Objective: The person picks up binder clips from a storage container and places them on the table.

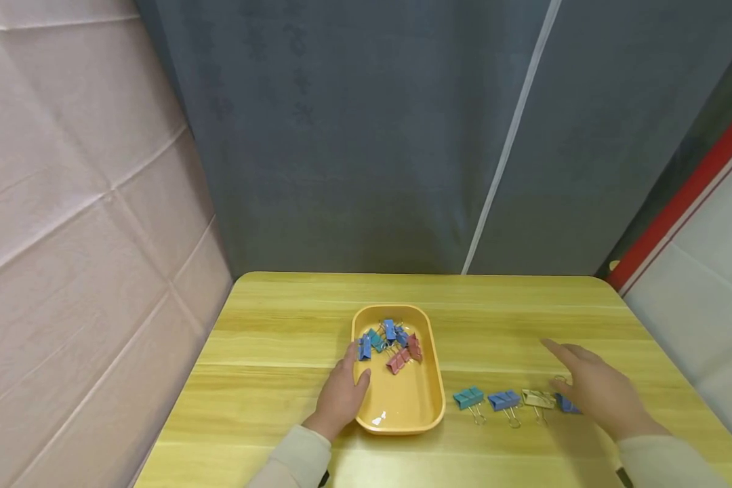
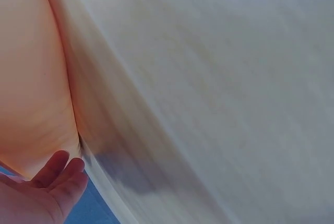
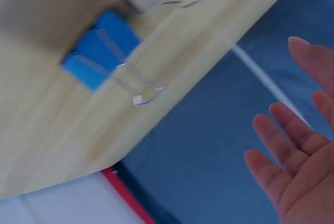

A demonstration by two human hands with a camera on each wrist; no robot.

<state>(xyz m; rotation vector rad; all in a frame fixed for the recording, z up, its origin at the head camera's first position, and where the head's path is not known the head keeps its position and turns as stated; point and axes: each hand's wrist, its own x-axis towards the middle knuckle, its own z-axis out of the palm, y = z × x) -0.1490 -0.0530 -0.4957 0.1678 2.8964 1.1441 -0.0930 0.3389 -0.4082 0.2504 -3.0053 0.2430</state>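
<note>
My left hand (image 1: 340, 393) rests at the left rim of a yellow-orange tray (image 1: 434, 379), its thumb over the edge; the left wrist view shows loosely bent fingers (image 2: 68, 182) by the tray's outer wall (image 2: 31, 67). Inside the tray's far half lie several binder clips, among them a red one (image 1: 398, 361) and a blue one (image 1: 364, 347). With fingers spread and nothing held, my right hand (image 1: 604, 390) hovers over the row's right end, partly covering a blue binder clip (image 1: 567, 404). The right wrist view shows that blue clip (image 3: 102, 49) on the table, apart from the fingers.
Left of that clip, in a row, lie a yellow binder clip (image 1: 538, 398), another blue clip (image 1: 504, 400) and a teal clip (image 1: 468, 398), handles toward me. The wooden table (image 1: 268, 352) meets a dark curtain (image 1: 354, 169) behind, and a pale cloth wall (image 1: 85, 237) stands left.
</note>
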